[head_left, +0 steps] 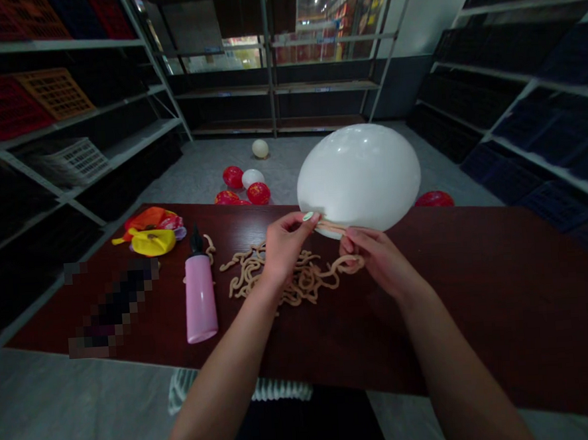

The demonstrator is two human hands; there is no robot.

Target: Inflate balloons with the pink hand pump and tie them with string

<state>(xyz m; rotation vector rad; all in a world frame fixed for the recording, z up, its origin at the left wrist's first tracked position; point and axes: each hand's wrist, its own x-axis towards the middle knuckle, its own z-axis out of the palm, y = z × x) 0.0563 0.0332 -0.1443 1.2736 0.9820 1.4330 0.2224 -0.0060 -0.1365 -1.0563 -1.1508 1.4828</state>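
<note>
My left hand (pixel 289 239) is closed, thumb and fingers pinching one end of a tan cord (pixel 330 227). My right hand (pixel 373 250) pinches the same cord, and a curled loop hangs beside its fingers. Between the hands the cord runs taut. Just behind it is a large inflated white balloon (pixel 365 172), its lower edge at my fingers; whether the cord is around its neck cannot be seen. Below my hands lies a tangled pile of wavy tan cords (pixel 250 276), partly covered by my left hand and wrist.
On the dark red table (pixel 502 287) a pink balloon pump (pixel 200 299) lies left of the cords. Several uninflated balloons (pixel 153 240) are heaped at the far left. Red balloons (pixel 259 193) and pale ones lie on the floor beyond. Shelves with crates (pixel 57 92) flank the room.
</note>
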